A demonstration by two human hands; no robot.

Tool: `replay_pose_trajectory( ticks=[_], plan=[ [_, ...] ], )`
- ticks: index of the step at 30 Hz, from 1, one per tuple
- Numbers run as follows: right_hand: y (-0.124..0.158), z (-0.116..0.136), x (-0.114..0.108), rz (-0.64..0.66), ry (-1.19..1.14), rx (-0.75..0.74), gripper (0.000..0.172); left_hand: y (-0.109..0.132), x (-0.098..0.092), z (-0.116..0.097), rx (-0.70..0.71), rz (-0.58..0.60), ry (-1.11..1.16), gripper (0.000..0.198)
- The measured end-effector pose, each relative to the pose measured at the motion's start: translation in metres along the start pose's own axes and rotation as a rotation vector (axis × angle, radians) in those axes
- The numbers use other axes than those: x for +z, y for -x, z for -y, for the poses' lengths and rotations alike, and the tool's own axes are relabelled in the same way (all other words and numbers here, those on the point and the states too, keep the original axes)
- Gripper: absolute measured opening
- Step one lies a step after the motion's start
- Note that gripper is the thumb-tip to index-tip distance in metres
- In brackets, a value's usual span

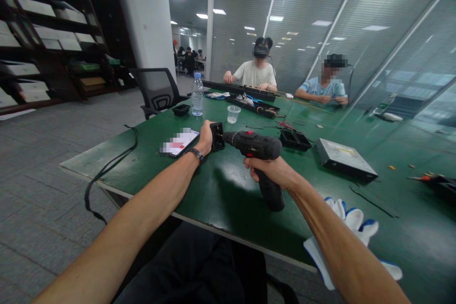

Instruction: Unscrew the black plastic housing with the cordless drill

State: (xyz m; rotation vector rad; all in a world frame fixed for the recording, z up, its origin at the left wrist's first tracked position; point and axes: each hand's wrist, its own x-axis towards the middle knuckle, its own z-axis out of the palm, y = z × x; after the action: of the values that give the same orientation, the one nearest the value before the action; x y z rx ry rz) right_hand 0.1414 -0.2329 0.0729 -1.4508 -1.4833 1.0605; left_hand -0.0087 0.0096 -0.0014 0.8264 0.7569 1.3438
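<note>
My right hand [265, 168] is wrapped round the grip of a black cordless drill [256, 145] with red accents. The drill lies level above the green table, its chuck pointing left. My left hand [205, 138] grips a small black plastic box [217, 136] from its left side, the open face turned toward the drill. The bit reaches the box's opening; I cannot tell whether it touches a screw inside. A phone [183, 143] with a lit screen lies just left of my left hand.
On the green table [199, 199] stand a water bottle [197, 95] and a clear plastic cup [233, 114]. To the right are a black tray [295, 139], a metal disc drive [345, 159] and white-blue gloves [351, 221]. Two people sit across the table. A strap [110, 166] hangs over the left edge.
</note>
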Motion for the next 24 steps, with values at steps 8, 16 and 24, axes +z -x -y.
replay_pose_trajectory(
  ticks=[8,16,24],
  plan=[
    [0.0007,0.0026,0.0011,-0.008,-0.007,0.002,0.014,-0.0029,-0.0006,0.0014,-0.007,-0.001,-0.004,0.029],
    [0.0006,0.0014,0.0003,-0.004,-0.02,-0.007,0.015,-0.0024,-0.0004,0.001,-0.01,-0.012,-0.015,0.031],
    [0.0022,0.0092,0.0031,0.01,-0.015,-0.021,0.016,-0.0054,-0.0014,0.0027,0.01,-0.003,0.004,0.031]
  ],
)
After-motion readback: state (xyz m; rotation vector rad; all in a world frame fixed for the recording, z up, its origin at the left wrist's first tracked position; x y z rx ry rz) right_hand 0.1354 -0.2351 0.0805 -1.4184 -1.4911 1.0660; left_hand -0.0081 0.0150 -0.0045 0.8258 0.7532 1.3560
